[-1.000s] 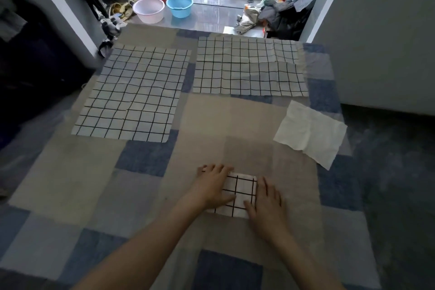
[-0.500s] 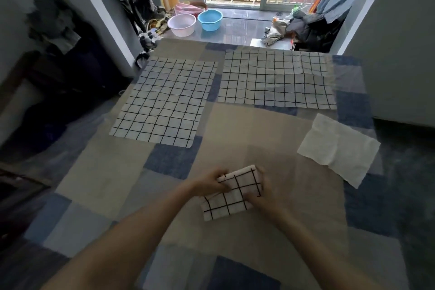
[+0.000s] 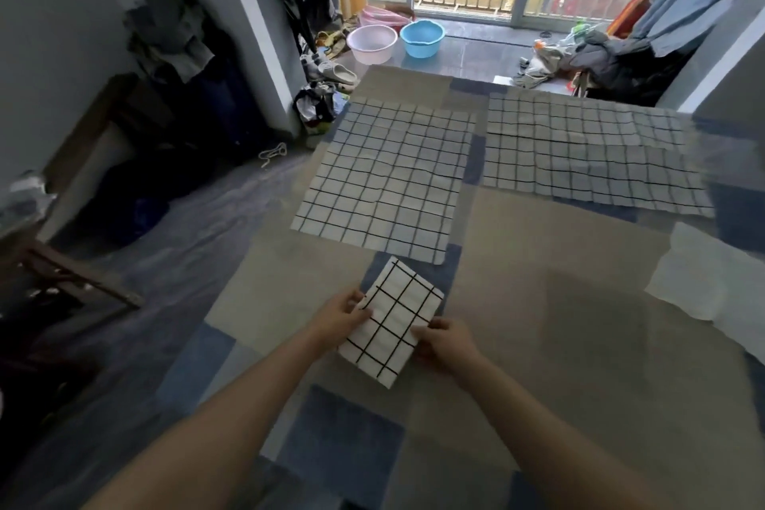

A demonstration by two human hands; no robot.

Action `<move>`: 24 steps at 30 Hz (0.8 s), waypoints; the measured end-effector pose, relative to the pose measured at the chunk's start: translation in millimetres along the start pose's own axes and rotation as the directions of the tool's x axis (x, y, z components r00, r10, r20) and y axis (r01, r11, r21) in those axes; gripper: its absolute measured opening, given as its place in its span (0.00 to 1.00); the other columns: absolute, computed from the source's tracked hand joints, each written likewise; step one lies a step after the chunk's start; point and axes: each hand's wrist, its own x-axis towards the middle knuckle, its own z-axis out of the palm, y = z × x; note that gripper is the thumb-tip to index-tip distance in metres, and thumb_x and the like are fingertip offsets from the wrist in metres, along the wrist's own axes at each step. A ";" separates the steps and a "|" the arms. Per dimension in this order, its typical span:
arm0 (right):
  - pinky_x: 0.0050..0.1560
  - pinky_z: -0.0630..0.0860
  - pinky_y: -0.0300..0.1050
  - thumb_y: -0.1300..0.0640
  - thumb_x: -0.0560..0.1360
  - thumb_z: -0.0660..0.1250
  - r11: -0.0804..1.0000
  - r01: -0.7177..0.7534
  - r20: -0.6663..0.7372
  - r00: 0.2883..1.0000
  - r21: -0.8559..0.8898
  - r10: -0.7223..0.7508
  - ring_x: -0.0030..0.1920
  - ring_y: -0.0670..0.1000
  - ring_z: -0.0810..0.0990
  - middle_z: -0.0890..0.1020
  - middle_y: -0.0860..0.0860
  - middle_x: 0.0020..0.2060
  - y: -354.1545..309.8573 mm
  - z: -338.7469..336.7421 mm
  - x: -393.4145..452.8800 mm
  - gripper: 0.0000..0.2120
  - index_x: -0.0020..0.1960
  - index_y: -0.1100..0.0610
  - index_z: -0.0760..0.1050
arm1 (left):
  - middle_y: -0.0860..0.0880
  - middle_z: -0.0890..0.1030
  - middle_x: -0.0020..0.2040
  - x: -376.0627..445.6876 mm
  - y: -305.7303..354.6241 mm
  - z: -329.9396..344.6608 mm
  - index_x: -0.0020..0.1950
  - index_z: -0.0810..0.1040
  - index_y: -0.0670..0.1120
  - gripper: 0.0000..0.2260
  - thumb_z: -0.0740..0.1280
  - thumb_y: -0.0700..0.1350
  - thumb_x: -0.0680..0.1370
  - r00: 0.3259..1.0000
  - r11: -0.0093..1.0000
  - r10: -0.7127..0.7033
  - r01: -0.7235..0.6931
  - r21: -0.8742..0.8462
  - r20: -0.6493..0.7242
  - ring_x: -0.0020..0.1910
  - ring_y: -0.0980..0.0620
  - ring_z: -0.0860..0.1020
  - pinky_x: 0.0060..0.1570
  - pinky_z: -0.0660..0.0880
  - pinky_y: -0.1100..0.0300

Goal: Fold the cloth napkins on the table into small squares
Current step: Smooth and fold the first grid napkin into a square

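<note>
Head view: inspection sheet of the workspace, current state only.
Surface: patchwork cover, blue and beige.
Job's things: folded napkin held by both hands; two checked napkins spread flat; plain white cloth at right edge.
Clutter: nothing seen on the cover.
Hands: left hand and right hand grip the folded napkin's sides.
Cables: nothing seen.
Surroundings: pink basin, blue basin, slippers, clothes pile.

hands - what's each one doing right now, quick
Left hand: grips the folded checked napkin at its left edge.
Right hand: pinches the napkin's right edge.
</note>
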 end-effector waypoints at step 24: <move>0.75 0.49 0.57 0.49 0.78 0.57 0.044 0.404 0.274 0.692 -0.914 -0.668 0.78 0.54 0.50 0.52 0.55 0.78 27.6 146.5 19.6 0.31 0.77 0.57 0.54 | 0.49 0.68 0.71 26.2 -72.6 -93.2 0.70 0.67 0.48 0.22 0.51 0.52 0.77 0.841 0.507 0.538 -0.386 0.770 0.068 0.67 0.48 0.68 0.63 0.67 0.50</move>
